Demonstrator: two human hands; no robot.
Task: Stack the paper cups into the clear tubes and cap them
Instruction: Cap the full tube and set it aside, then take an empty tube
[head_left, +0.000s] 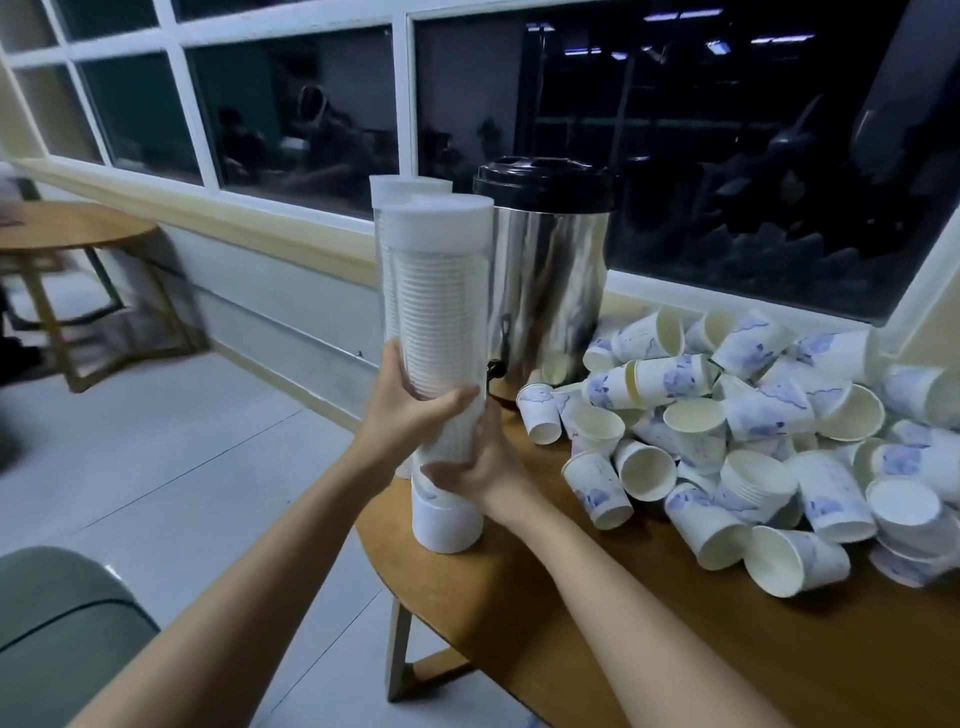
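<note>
Head view: you hold a clear tube (436, 291) upright near the left edge of the bench (545, 623), and it is packed with a tight stack of cups (431, 332).
Tube ends: a white top cap (441, 221) closes the upper end. The lower end meets a white bottom cap (447, 525) that stands on the bench. Your hands cover the joint, so whether it is fully seated cannot be told.
Left hand (410, 410): wrapped round the lower half of the tube, thumb across the front and fingers behind.
Right hand (488, 467): just beneath the left and touching it, with fingers curled round the foot of the tube above the bottom cap.
Arms: both forearms reach forward and slightly up, the left from the lower left and the right from the lower right. The wrists converge at the tube.
Step in hand: most likely seating the filled tube into its bottom cap.
Doing it well: keep the tube plumb over the cap and press straight down with both hands together. Grip firmly, but not so hard that the wall bows against the cup rims. Take care, since the cap stands close to the bench edge and a sideways push could tip it off.
Nearby: a second capped tube (400, 187) stands just behind, and a steel urn (550, 270) stands beside it to the right. A heap of loose cups (727, 441) lies farther right on the bench, not yet stacked.
</note>
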